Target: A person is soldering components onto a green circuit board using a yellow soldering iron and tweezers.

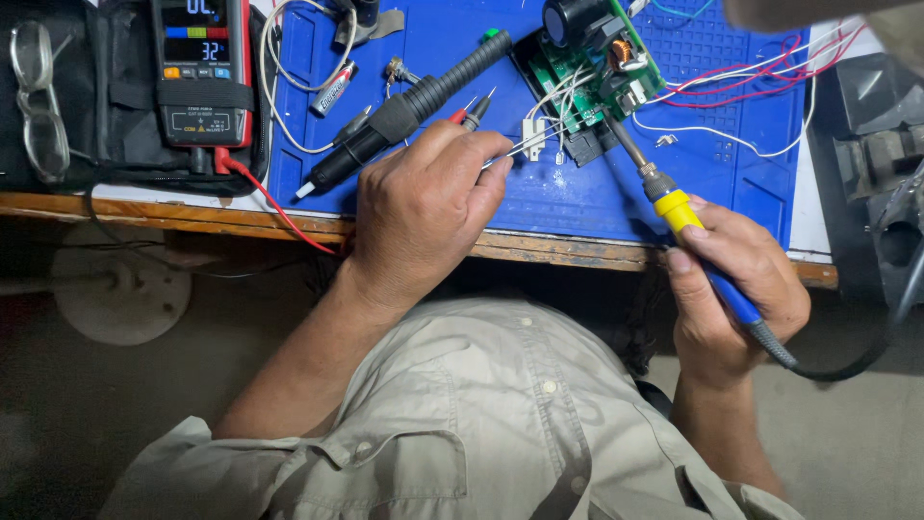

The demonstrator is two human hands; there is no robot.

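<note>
My right hand (736,289) grips a soldering iron (679,214) with a yellow and blue handle; its metal tip reaches up to the lower edge of a green circuit board (589,69) on the blue work mat (731,144). My left hand (423,207) rests on the mat's front edge and pinches a thin silvery wire (525,144) that points toward the board's white leads. A black pen-shaped tool (409,111) with a green end lies diagonally just left of my left hand, next to two probe tips, one red and one black.
A red and black multimeter (202,72) with a lit screen stands at the back left on a dark pouch, beside clear safety glasses (38,101). A small battery (334,91) lies on the mat. Red and white wires (760,82) trail right. The wooden bench edge (192,214) runs across.
</note>
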